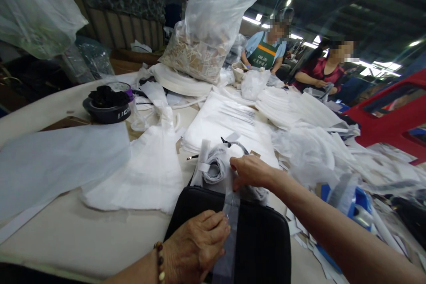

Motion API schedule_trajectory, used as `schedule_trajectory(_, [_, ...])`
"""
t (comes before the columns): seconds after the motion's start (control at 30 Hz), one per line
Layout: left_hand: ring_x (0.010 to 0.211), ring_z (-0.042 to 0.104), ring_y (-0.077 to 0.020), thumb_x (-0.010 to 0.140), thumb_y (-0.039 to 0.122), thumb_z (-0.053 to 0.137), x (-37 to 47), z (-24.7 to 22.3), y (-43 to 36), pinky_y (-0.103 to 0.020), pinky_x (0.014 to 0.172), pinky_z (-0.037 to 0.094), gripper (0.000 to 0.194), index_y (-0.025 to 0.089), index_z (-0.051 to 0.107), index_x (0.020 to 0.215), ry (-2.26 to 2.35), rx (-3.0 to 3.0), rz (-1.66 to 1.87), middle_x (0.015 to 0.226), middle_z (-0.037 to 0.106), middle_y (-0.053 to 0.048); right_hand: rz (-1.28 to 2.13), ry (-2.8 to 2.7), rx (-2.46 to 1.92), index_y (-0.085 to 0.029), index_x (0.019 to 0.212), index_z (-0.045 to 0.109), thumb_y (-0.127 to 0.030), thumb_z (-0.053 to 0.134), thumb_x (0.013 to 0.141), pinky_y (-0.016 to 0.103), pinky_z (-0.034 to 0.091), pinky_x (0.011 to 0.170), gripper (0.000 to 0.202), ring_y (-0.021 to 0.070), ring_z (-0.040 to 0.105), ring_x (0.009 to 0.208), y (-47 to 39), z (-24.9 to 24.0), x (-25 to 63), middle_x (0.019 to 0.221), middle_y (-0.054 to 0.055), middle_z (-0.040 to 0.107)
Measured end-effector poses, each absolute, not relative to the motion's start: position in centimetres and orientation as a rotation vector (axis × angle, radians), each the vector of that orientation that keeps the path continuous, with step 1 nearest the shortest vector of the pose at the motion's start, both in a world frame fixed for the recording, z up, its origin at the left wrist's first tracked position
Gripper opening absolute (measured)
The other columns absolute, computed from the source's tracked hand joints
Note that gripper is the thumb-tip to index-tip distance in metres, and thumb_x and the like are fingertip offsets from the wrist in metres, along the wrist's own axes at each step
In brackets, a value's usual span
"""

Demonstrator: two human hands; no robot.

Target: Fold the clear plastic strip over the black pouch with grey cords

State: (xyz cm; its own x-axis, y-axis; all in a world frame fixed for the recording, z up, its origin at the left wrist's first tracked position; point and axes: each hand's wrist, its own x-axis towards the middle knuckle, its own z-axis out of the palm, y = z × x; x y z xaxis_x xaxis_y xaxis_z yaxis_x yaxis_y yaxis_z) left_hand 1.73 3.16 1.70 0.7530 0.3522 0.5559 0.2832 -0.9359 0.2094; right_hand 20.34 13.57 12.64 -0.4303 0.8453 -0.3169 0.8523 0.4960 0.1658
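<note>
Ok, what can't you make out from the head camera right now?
- Black case: near edge cut off by the frame bottom, partly covered by the left hand.
- Clear strip: lower end runs out of frame.
- Right hand: fingers hide what they press on the grey bundle.
- Blue tray: hidden behind the right forearm.

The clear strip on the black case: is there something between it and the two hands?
Nothing visible. The left hand pinches the clear strip near its lower part, and the right hand presses its upper end, over the black case. Both touch it directly.
</note>
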Motion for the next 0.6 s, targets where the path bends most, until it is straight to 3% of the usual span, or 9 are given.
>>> schedule_trajectory(0.13, [0.109,0.049,-0.0176,0.085,0.018,0.052,1.9,1.9,3.2,-0.031,0.096,0.039,0.019,0.009,0.058,0.101,0.509,2.842,0.967,0.109,0.061,-0.004,0.126,2.503,1.532,-0.016,0.092,0.061,-0.019,0.057,0.085,0.027,0.043,0.068,0.009,0.0193,0.062,0.081,10.9,12.5,21.5,0.087,0.006,0.066])
schedule_trajectory(0.23, [0.103,0.052,-0.0171,0.084,0.019,0.055,2.1,2.0,3.1,-0.03,0.09,0.045,0.018,0.01,0.058,0.099,0.559,2.842,0.934,0.103,0.062,-0.004,0.241,2.681,1.529,-0.017,0.095,0.062,-0.006,0.037,0.087,0.03,0.045,0.074,0.029,0.0177,0.06,0.085,5.6,10.4,21.3,0.093,0.006,0.066])
schedule_trajectory(0.3, [0.1,0.053,-0.0171,0.082,0.018,0.056,2.1,2.1,2.9,-0.029,0.087,0.047,0.014,0.011,0.059,0.094,0.577,2.856,0.92,0.098,0.063,-0.004,0.54,3.035,1.34,-0.013,0.112,0.058,-0.004,0.031,0.085,0.038,0.044,0.089,0.039,0.0212,0.056,0.106,2.2,7.8,21.0,0.112,0.008,0.064])
schedule_trajectory(0.4, [0.097,0.055,-0.0173,0.083,0.012,0.05,1.9,2.1,2.8,-0.029,0.084,0.049,0.009,0.012,0.059,0.081,0.492,2.861,1.043,0.088,0.063,-0.006,0.933,3.06,1.28,-0.01,0.111,0.059,-0.011,0.038,0.086,0.039,0.039,0.099,0.033,0.0229,0.054,0.112,-1.0,4.2,20.4,0.117,0.008,0.063])
schedule_trajectory(0.5, [0.085,0.058,-0.0158,0.082,0.007,0.042,1.4,2.4,2.9,-0.028,0.076,0.051,0.017,0.013,0.055,0.072,0.407,2.808,1.081,0.078,0.061,-0.005,1.031,3.053,1.358,-0.011,0.108,0.062,-0.015,0.044,0.086,0.039,0.035,0.105,0.029,0.0217,0.058,0.108,-2.1,2.1,19.8,0.114,0.007,0.065])
schedule_trajectory(0.6, [0.086,0.059,-0.0158,0.08,0.004,0.037,1.0,2.9,3.0,-0.029,0.082,0.052,0.02,0.012,0.055,0.08,0.391,2.81,1.04,0.082,0.062,-0.007,1.118,3.1,1.323,-0.011,0.105,0.064,-0.017,0.045,0.086,0.035,0.043,0.1,0.027,0.021,0.063,0.1,-2.4,1.2,19.3,0.108,0.006,0.068])
